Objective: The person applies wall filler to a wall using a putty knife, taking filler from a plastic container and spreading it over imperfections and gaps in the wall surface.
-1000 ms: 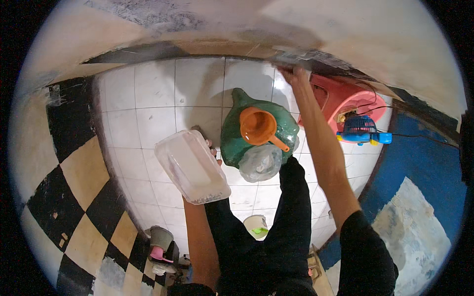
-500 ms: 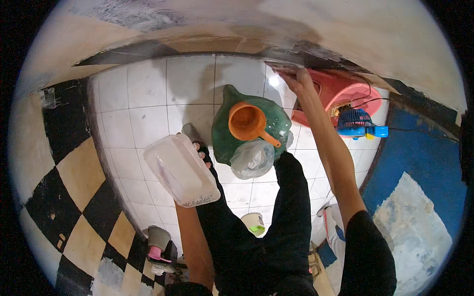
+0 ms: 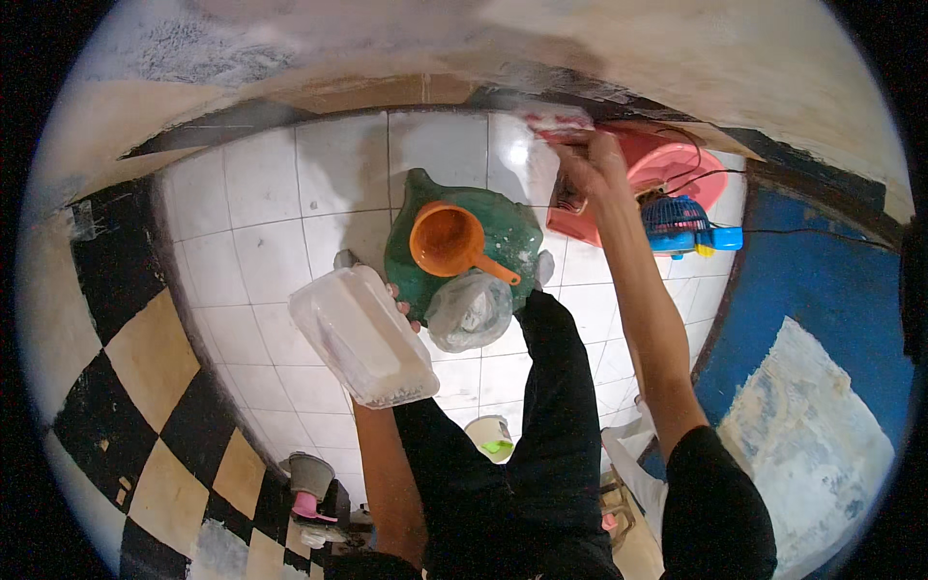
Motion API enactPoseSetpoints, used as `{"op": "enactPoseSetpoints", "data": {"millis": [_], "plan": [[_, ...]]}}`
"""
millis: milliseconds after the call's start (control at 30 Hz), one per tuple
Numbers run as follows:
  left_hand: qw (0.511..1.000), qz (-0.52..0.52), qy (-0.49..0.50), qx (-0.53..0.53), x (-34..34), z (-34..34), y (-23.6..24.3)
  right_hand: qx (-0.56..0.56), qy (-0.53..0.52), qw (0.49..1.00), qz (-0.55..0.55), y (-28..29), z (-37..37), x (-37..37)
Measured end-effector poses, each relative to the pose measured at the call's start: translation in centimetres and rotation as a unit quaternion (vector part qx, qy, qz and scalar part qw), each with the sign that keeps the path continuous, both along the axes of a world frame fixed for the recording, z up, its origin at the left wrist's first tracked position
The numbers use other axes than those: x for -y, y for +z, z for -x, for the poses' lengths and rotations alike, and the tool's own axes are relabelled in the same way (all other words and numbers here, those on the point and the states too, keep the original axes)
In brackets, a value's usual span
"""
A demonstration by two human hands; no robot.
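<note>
My left hand (image 3: pixel 398 307) grips a translucent plastic container (image 3: pixel 358 333), tilted, with pale contents, its fingertips round the right rim. My right hand (image 3: pixel 594 164) is raised at the lower edge of the wall, closed on something flat and blurred that I cannot make out. Below, between my hands, lies a green object (image 3: pixel 416 193) of uneven outline, with an orange long-handled dipper (image 3: pixel 445 239) on it and a clear plastic bag (image 3: pixel 469 311) at its lower side.
A pink basin (image 3: pixel 696 174) and a small blue fan (image 3: pixel 677 232) with cables stand at the right. Walls (image 3: pixel 483 48) surround the white tiled floor (image 3: pixel 261 261). A white bucket (image 3: pixel 488 435) stands between my legs; a grey bucket (image 3: pixel 311 474) with a pink dipper stands lower left.
My right hand has moved slightly, blurred along the wall's base, with the held thing. The scene has shifted leftward in view. The container stays in my left hand.
</note>
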State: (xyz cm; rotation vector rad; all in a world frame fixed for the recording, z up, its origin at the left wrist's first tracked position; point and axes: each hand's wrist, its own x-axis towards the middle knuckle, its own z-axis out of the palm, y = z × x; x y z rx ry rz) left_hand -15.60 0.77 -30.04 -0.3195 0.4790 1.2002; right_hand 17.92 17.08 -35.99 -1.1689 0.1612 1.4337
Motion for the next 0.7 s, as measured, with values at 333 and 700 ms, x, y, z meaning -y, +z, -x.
{"op": "enactPoseSetpoints", "data": {"millis": [333, 700], "plan": [[0.994, -0.07, -0.009, 0.088, -1.1, 1.3, -2.3, -0.058, -0.069, 0.989, -0.117, -24.1, -9.2, -7.4], [0.994, -0.042, 0.071, 0.075, -0.4, 0.6, -0.2, -0.118, -0.042, 0.992, 0.011, -13.7, 4.2, -1.6]]}}
